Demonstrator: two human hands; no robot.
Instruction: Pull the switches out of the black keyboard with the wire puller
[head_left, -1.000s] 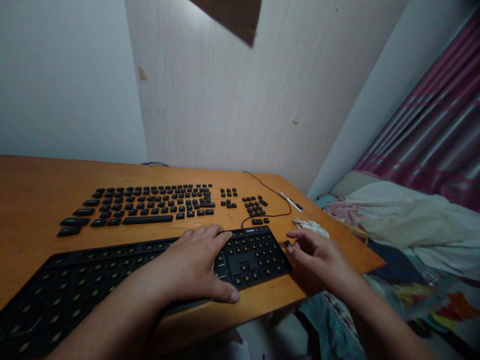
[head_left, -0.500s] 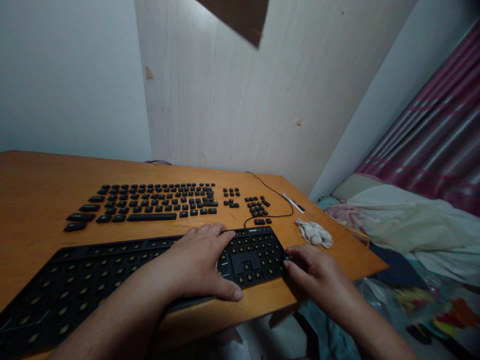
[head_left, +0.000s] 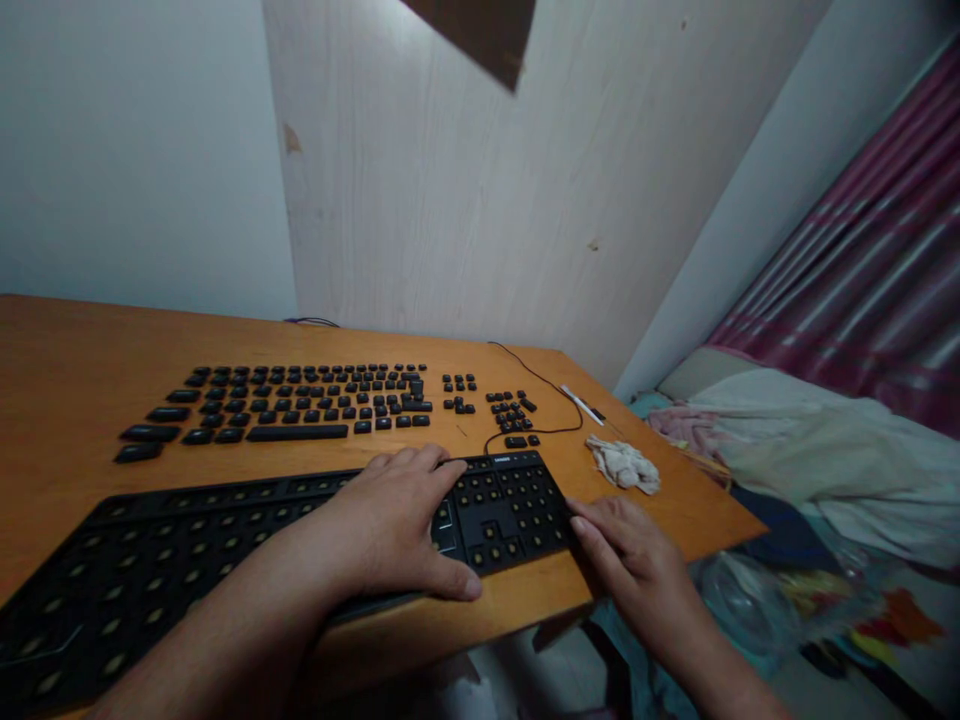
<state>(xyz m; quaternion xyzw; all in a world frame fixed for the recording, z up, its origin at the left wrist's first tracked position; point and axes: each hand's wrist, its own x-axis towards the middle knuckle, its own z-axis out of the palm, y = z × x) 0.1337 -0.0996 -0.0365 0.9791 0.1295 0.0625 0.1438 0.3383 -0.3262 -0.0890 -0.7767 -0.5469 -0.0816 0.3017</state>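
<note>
A black computer keyboard base (head_left: 480, 515), stripped of its keycaps, lies along the front of the wooden desk; pale round key contacts show across it. My left hand (head_left: 405, 525) spans it from above, fingers at the back edge and thumb over the front edge, gripping it. At the keyboard's right edge is my right hand (head_left: 619, 540), its thumb and forefinger pinched together. Whatever is between those fingertips is too small or hidden to name. Behind the keyboard, loose black keycaps (head_left: 307, 392) are laid out in keyboard order, with the long space bar (head_left: 298, 433) among them.
A crumpled whitish cloth (head_left: 624, 464) lies right of the keyboard, near a thin white stick (head_left: 582, 404). The black cable (head_left: 541, 432) curves behind the keyboard. The desk's right edge (head_left: 739, 510) drops toward bedding (head_left: 817, 430) and a clear plastic container (head_left: 750, 600).
My right hand has turned slightly, its fingertips still pinched at the keyboard's right edge. My left hand keeps its grip. The view has shifted a little.
</note>
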